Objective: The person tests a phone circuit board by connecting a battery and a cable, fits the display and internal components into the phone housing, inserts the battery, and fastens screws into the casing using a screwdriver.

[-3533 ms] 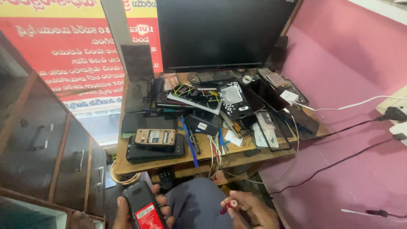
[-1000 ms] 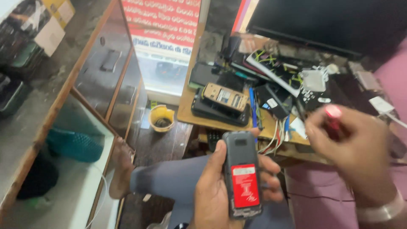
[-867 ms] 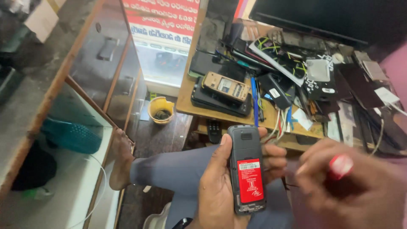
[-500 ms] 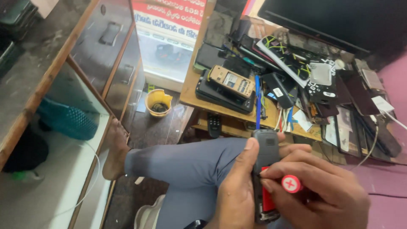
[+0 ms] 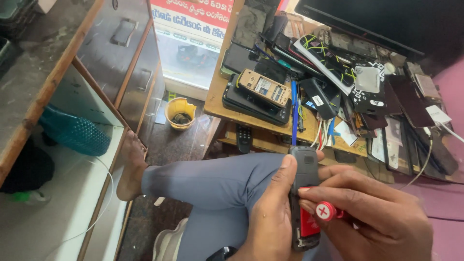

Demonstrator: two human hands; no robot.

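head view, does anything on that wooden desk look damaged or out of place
Yes: a beige mobile phone with its back cover off lies askew on stacked black phones, insides exposed. Loose parts and cables litter the wooden desk.

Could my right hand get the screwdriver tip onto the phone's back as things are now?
Probably yes: the right hand holds the screwdriver right over the phone, whose back faces up in the left hand.

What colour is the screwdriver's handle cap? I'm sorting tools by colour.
Red with a white cross, on the screwdriver, head view.
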